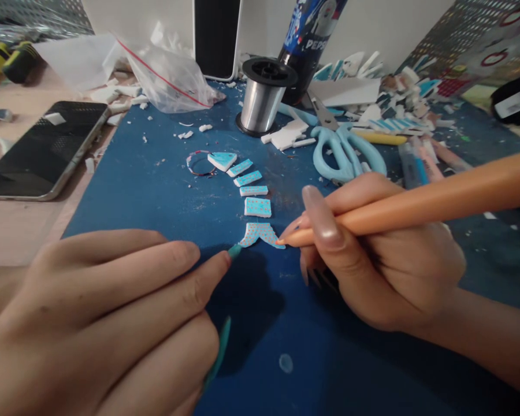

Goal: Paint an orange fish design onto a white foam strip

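Over the blue mat (156, 193) I see the left hand (108, 312) half curled, a green nail touching the tail piece (259, 228); whether the palm holds anything, I can't tell. The right hand (387, 260) closes on an orange pen (416, 199), its point at the right fin. I read "PEPS" on the bottle (311, 34) behind. Below a curved row of segments (257, 207), the tail piece lies forked, light blue, orange-dotted.
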`<state>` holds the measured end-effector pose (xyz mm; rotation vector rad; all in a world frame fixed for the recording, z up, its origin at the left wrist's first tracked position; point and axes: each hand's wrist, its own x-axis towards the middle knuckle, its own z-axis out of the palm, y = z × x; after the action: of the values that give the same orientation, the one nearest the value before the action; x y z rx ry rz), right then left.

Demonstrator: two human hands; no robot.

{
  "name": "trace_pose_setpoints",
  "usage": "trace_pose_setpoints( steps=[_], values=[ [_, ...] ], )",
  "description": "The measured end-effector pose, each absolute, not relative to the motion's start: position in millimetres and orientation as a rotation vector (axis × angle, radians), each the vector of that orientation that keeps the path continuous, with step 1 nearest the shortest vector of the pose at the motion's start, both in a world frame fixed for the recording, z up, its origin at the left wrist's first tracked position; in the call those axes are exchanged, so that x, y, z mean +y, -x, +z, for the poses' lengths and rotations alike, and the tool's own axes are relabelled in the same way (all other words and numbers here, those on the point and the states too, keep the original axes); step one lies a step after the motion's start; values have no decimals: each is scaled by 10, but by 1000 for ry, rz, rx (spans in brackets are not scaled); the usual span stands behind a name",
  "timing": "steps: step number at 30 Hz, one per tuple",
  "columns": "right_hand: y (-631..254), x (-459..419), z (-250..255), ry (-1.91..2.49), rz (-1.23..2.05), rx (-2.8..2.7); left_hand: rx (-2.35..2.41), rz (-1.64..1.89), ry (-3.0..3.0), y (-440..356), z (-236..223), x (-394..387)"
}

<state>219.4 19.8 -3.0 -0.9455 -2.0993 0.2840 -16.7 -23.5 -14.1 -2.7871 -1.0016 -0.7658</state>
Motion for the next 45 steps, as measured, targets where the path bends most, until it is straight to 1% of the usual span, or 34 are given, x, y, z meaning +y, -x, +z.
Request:
trace_pose_setpoints(
  steps=[5, 15, 19, 23, 28, 36, 45],
  values=[
    [-2180, 194, -28, 987, 259, -2091, -995, -795, 2767, 184, -151, -262],
    [-2190, 201, -31, 1029, 308, -2103, -961, -784, 2771, 164, -123, -223],
    [-2150, 166, -36, 1041, 265, -1983, -970, -776, 2782, 178, -146, -238],
    [-2149, 161, -21, 1071, 243, -2018, -962, -786, 2759, 204, -175, -243],
    [-2192, 197, -11, 1035, 238, -2117, -953, -733, 2773, 201, -158, -226],
    [-2155, 143, -41, 992, 253, -1984, -1008, -741, 2763, 189, -137, -266],
    [-2199, 215, -9, 964, 284, -2161, -980, -788, 2778, 152, -115, -206]
  ],
)
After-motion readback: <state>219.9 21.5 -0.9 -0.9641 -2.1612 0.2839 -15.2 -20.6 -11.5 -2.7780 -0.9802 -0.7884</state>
